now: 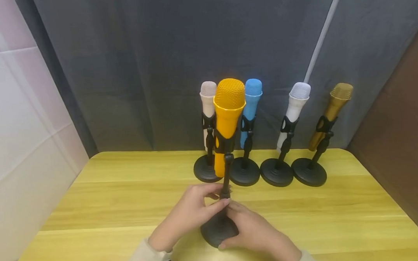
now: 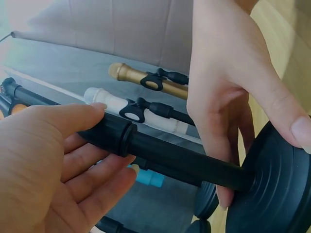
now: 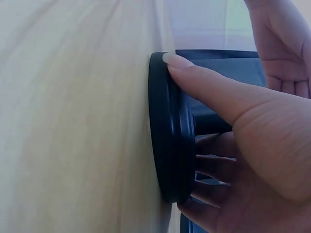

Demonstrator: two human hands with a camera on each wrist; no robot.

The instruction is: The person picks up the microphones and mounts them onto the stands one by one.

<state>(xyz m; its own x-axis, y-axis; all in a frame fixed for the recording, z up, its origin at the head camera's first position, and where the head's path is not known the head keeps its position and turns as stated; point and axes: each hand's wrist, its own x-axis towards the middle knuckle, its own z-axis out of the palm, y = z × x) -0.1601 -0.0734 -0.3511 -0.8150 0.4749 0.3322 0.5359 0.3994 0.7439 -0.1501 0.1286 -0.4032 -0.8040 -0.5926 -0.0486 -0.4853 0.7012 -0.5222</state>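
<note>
An orange-yellow microphone [image 1: 230, 102] sits in the clip of a black desk stand, tilted with its head up, in the head view's middle. My left hand [image 1: 195, 209] pinches the collar [image 2: 109, 136] on the stand's pole [image 2: 189, 158] between thumb and fingers. Lower down, my right hand [image 1: 253, 228] grips the round black base [image 1: 217, 229]. Its thumb lies over the near rim and its fingers reach round the far side, as the right wrist view shows at the base [image 3: 170, 131]. Whether the base lies fully flat on the table cannot be told.
Behind stand several more microphones on black stands: a beige one [image 1: 208, 103], a blue one [image 1: 252, 99], a white one [image 1: 295, 105] and a gold one [image 1: 335, 105]. They stand along the back of the wooden table [image 1: 121, 196], before a dark grey curtain [image 1: 164, 70].
</note>
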